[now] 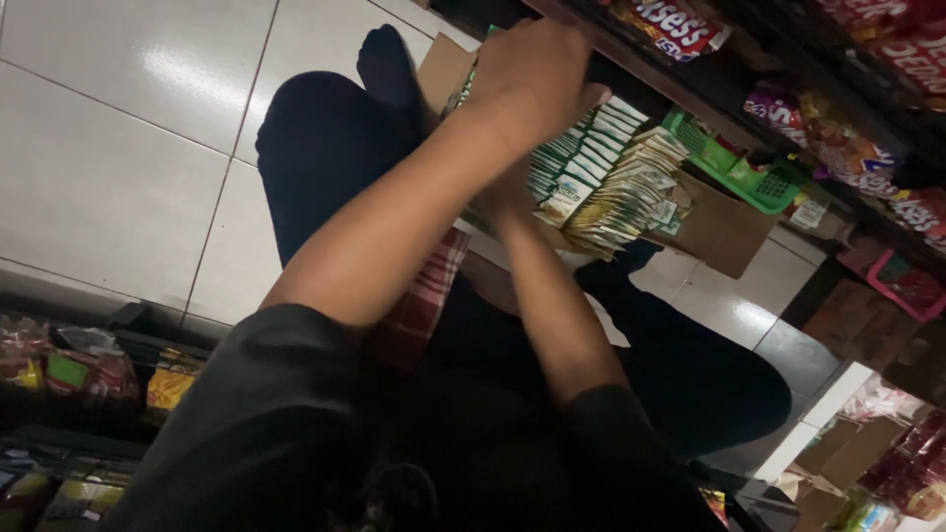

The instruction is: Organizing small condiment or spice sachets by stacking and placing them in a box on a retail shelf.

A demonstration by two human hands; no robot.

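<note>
Two bare hands are at work over a brown cardboard box [724, 232] that rests across the seated person's legs, above a white tiled floor [118, 148]. The left hand [527, 69] is raised over the near end of the box, its back toward the camera, fingers curled down into the rows of sachets; whether it actually pinches any of them cannot be told from this angle. The right hand [512, 202] sits lower, mostly hidden behind the left forearm, pressed against the box's edge just beside the packets; its grip cannot be made out either.

Inside the box, green-and-white sachets [591, 148] stand upright in tight rows, and a fanned stack of yellowish sachets [631, 202] lies touching them on the far side. A green plastic basket [759, 182] sits just beyond the box, under a dark shelf of candy bags [680, 25]. A red checked cloth [429, 296] lies over the person's lap. More packaged goods [69, 369] fill a rack at lower left.
</note>
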